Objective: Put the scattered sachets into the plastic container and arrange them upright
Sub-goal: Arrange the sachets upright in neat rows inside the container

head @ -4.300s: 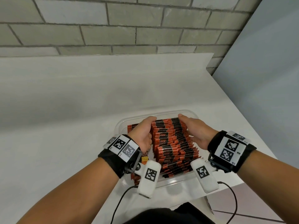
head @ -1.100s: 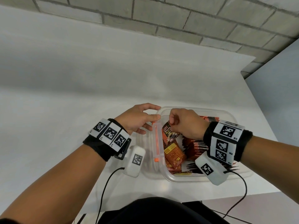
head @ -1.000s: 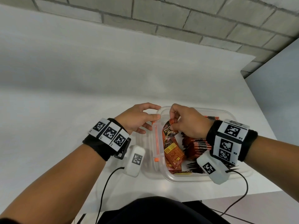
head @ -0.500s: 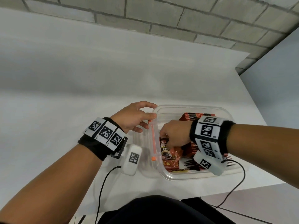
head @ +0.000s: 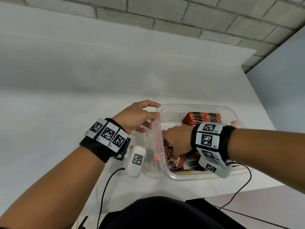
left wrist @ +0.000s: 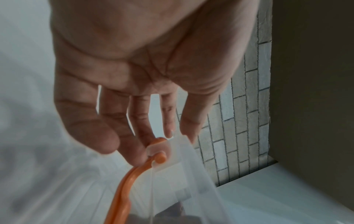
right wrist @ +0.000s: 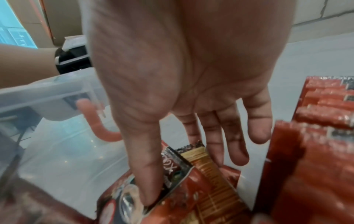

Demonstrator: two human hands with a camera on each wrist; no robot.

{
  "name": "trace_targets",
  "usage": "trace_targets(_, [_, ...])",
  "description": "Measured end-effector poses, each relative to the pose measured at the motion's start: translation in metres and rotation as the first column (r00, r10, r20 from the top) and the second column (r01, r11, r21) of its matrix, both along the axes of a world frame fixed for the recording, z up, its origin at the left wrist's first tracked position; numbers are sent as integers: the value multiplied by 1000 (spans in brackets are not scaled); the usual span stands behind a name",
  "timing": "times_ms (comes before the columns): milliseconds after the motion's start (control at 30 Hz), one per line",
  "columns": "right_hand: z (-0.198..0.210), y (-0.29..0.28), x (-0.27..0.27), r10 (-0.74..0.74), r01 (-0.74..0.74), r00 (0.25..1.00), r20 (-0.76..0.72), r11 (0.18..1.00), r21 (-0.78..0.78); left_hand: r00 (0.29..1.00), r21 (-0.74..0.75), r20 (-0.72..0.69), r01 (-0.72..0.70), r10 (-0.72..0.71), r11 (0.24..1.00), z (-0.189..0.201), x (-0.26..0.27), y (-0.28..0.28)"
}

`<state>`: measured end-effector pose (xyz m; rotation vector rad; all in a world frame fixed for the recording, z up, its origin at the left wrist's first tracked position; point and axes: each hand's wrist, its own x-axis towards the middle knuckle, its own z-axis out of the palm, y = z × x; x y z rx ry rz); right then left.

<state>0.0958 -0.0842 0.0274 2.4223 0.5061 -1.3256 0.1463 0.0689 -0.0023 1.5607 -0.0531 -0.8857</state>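
Observation:
A clear plastic container [head: 198,105] with orange handles [head: 156,141] stands on the white table. My left hand [head: 151,111] rests on its left rim, fingertips [left wrist: 141,151] touching the handle's hinge [left wrist: 159,157]. My right hand [head: 175,139] reaches down inside the left part. There it pinches a loose red sachet [head: 171,156] between thumb and index finger [right wrist: 191,136], with the thumb pressed on the sachet's face [right wrist: 201,181]. A row of red sachets [head: 203,119] stands upright at the far right, also seen in the right wrist view [right wrist: 325,109]. More sachets [right wrist: 306,166] lie under my wrist.
The white table [head: 82,113] runs far to the left and back to a brick wall [head: 181,14]. Its front edge [head: 231,190] lies just below the container. Wrist-camera cables [head: 105,184] trail off that edge.
My right hand has gone down from the rim's height into the container's left part with the sachet. The left hand has stayed on the rim. Earlier, both hands pressed the sachet row.

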Motion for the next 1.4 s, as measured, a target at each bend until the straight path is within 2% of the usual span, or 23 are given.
trace_targets(100, [-1,0,-1,70,-69,997,21,996,-54,1000,2,3,0,0,1000,0,0,0])
trace_targets(300, [-1,-2,-3,-17,17,998,-68,1000,0,1000,2,-4,-6,6,1000,0,-1,-1])
trace_targets(800, [-3,-4,-6,-137,147,981,-135,987,68,1000,4,-1,-8,8,1000,1,-3,-1])
trace_targets(1200, [1,0,-9,-60,63,985,-163,998,19,1000,-4,-15,-4,4,1000,0,-2,0])
trace_targets(1400, [3,4,-9,-119,129,980,-162,990,53,1000,-10,-19,-7,7,1000,-1,-2,0])
